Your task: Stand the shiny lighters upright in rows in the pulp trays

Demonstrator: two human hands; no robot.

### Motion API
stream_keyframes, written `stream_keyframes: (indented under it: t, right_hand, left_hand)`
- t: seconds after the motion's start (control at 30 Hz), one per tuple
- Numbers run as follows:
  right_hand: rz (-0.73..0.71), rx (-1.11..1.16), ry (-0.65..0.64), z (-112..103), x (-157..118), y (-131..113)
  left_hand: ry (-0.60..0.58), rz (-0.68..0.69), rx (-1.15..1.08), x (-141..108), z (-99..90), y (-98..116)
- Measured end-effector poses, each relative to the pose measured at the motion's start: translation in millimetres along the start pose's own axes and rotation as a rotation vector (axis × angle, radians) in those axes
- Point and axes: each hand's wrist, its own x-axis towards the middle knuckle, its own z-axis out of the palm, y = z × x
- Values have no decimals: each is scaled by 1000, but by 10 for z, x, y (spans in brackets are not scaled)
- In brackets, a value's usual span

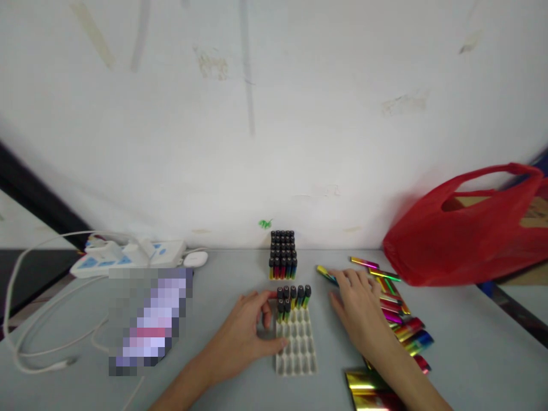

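A white tray (pixel 295 359) with rows of small hollows lies in front of me. Several slim tubes (pixel 293 297) with black caps and shiny coloured bodies stand upright in its far rows. My left hand (pixel 250 325) grips the tray's left side, thumb on the edge and index finger by the corner tube. My right hand (pixel 357 297) is to the right of the tray, palm down, its thumb apart from the fingers. At its fingertips lies a yellow-to-blue metallic tube (pixel 326 274), partly covered by them; a firm hold on it does not show.
A block of upright black-capped tubes (pixel 282 251) stands near the wall. Loose metallic tubes (pixel 391 311) and a gold shiny piece (pixel 368 388) lie to the right. A red bag (pixel 462 240) sits behind them. Left are a power strip (pixel 128 257), white cables and a blurred-out phone-like object (pixel 154 319).
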Motion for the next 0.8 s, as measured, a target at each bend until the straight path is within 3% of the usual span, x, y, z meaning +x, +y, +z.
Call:
stream_keyframes:
  t: [0.53,0.7,0.8]
  right_hand:
    - [-34,34,-44,-24,14,-76]
    - [-2,156,-23,-55,8,-60]
    - [68,413,39,-102,21,-56]
  left_hand:
    - [-1,-20,-8,6,-11,28]
    - [5,-20,-16,-4,-10,48]
    - [0,-18,-13,-6,-7,55]
